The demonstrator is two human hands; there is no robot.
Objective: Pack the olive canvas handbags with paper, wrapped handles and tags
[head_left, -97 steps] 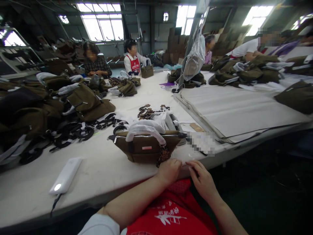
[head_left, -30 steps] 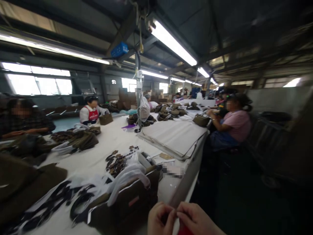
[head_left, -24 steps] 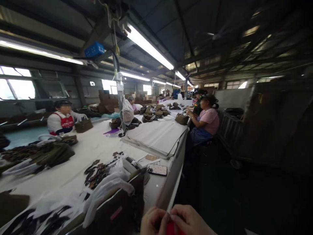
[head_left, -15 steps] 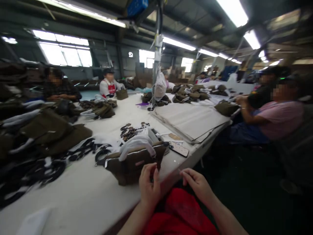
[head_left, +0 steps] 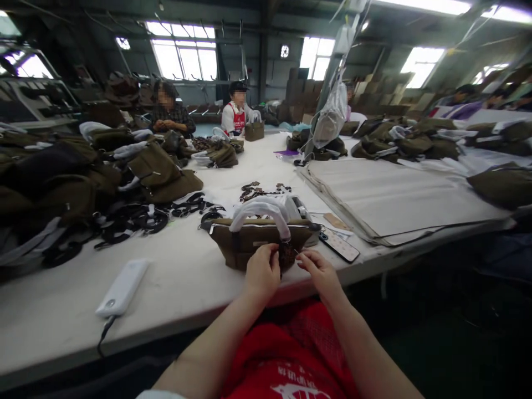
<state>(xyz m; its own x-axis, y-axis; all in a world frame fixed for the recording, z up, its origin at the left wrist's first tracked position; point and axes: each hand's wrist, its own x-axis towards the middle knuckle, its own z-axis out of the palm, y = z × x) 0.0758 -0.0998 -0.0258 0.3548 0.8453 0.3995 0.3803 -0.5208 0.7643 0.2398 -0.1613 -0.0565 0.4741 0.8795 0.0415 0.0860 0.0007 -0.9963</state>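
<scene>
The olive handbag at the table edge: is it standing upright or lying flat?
Upright: the olive handbag stands on its base, wrapped handle arching above.

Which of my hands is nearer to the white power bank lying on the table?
Left. The left hand is at the olive handbag, on the side toward the white power bank; the right hand is farther off.

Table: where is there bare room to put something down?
The table is bare between the white charger and the brown bag that both hands touch. Another bare strip runs up the middle, past the dark trims. The left side is crowded with black straps and piled bags; the right holds stacked sheets.
</scene>
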